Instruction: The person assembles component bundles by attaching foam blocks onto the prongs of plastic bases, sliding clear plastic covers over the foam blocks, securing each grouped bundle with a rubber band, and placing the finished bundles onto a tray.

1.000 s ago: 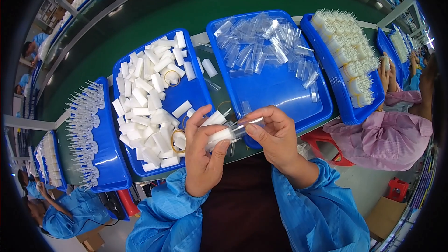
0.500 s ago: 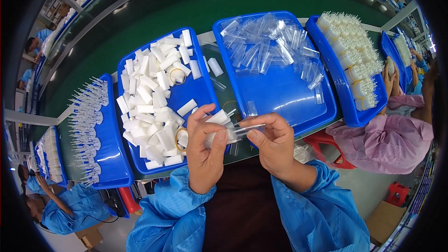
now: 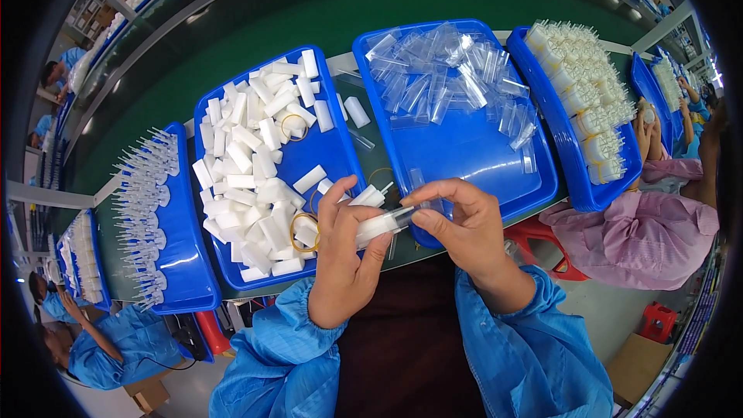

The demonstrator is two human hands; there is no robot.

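Note:
Between the thumb and fingers of my left hand (image 3: 346, 259) is a white block (image 3: 374, 228), long and rounded-edged. My right hand (image 3: 478, 234) pinches a clear plastic sleeve (image 3: 403, 217) between thumb and forefinger. The sleeve meets the right end of the block; how far it overlaps, I cannot tell. Just beyond my left fingers lies another white piece with a thin stem (image 3: 373, 194). Both hands are over the table's near edge, between a blue tray of white blocks (image 3: 298, 166) and a blue tray of clear sleeves (image 3: 484, 178).
At far left stands a blue tray (image 3: 186, 263) with thin-stemmed white parts (image 3: 147, 209). On the right, stacked blue trays (image 3: 569, 162) carry bundled white pieces (image 3: 584, 85). A co-worker in pink (image 3: 631, 236) sits at right near a red stool (image 3: 546, 248). Loose pieces lie between the middle trays.
Both hands have shifted slightly right. The white block now shows more clearly in my left hand, its end against the clear sleeve, and my right hand has turned a little.

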